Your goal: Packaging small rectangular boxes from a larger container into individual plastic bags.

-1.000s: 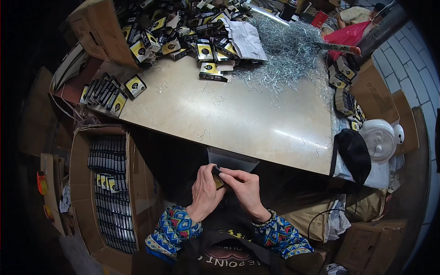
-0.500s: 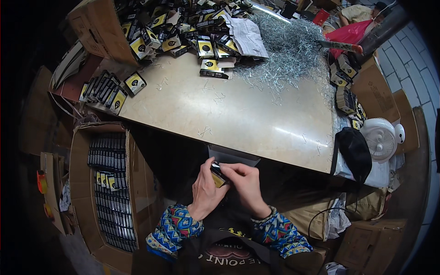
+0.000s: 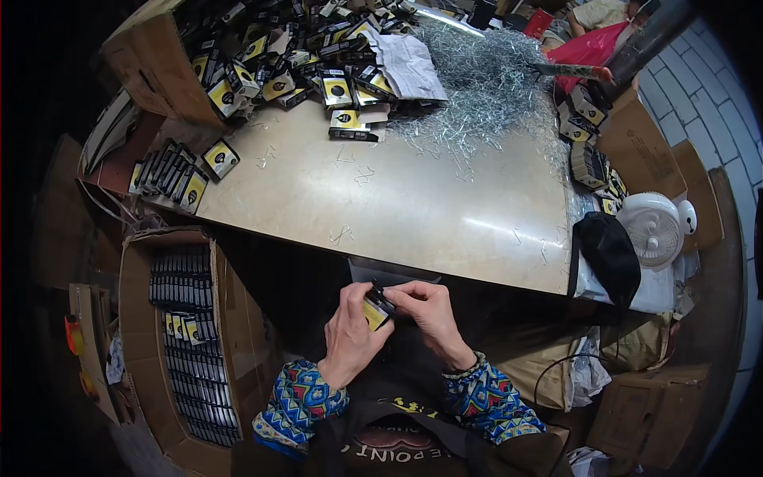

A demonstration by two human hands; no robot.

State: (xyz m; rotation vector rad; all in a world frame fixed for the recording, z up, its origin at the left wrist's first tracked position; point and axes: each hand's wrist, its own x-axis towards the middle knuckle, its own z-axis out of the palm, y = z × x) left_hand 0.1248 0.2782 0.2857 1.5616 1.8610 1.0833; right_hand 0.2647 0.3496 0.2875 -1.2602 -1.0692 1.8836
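Note:
My left hand (image 3: 348,338) is wrapped round a small black and yellow cardboard box (image 3: 376,315), held in front of my body just below the table's near edge. At the upper end of this box, the thumb and fingertips of my right hand (image 3: 433,315) are pinched together. What lies between those fingertips is too small to make out. A heap of thin bent metal wire pieces (image 3: 477,87) lies on the table (image 3: 286,183) beyond my hands. Many similar boxes (image 3: 336,89) are piled at its far left, partly under a crumpled white paper (image 3: 407,65).
A carton (image 3: 225,318) packed with rows of boxes stands to my left. Upright boxes (image 3: 168,171) line the table's left end. At right are a white fan (image 3: 652,230), a black cloth item (image 3: 606,253) and more cartons (image 3: 648,409). Another person (image 3: 596,16) is at far right.
The view has shifted slightly, so the table sits a little further left and lower. The box has tilted a little in my left hand, showing more of its yellow face; my right fingers stay at its end.

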